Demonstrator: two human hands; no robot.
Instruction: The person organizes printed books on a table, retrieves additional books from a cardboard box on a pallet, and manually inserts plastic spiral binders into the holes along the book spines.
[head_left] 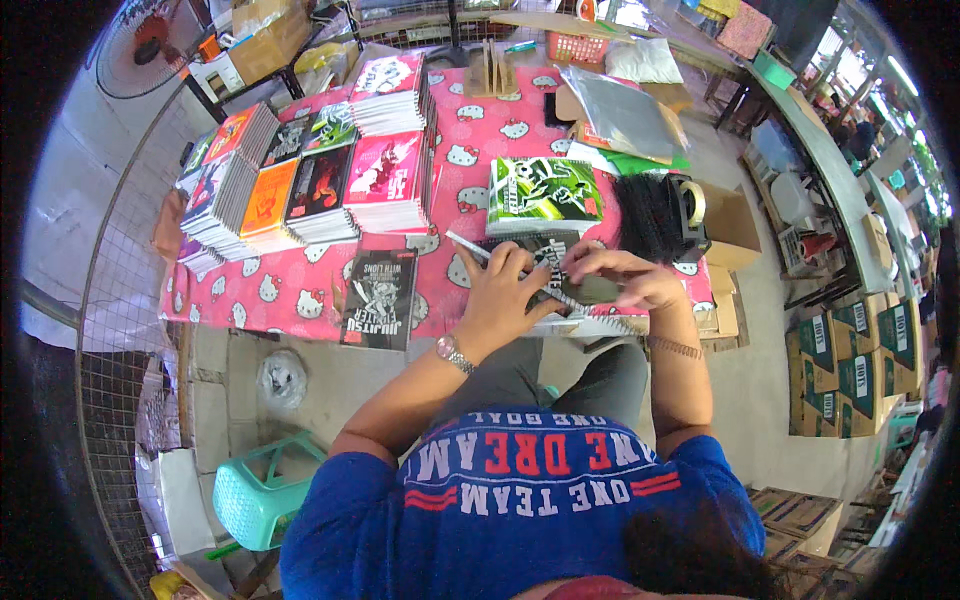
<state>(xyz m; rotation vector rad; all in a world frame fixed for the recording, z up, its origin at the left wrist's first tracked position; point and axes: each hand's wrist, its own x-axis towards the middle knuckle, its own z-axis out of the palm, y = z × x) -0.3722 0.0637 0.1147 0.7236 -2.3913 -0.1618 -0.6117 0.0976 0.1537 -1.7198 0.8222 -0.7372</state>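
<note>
A notebook with a black cover [555, 250] lies tilted at the table's near edge. My left hand [510, 290] grips it, fingers over the cover and pages. A spiral binding coil [600, 319] runs along its near edge and sticks out to the right. Just above that coil is my right hand [630, 280], its fingers bent but apart, with fingertips by the cover; their exact contact is partly hidden. To the left lies another black-covered notebook [379, 298]. A stack of green-covered notebooks [545, 193] stands beyond my hands.
Tall notebook stacks [385, 175] fill the table's left side. Right of the green stack are a bundle of black strands [645, 215] and a tape dispenser [692, 212]. Clear plastic sheets [625, 112] lie behind. A turquoise stool [262, 490] and cardboard boxes [855, 365] stand on the floor.
</note>
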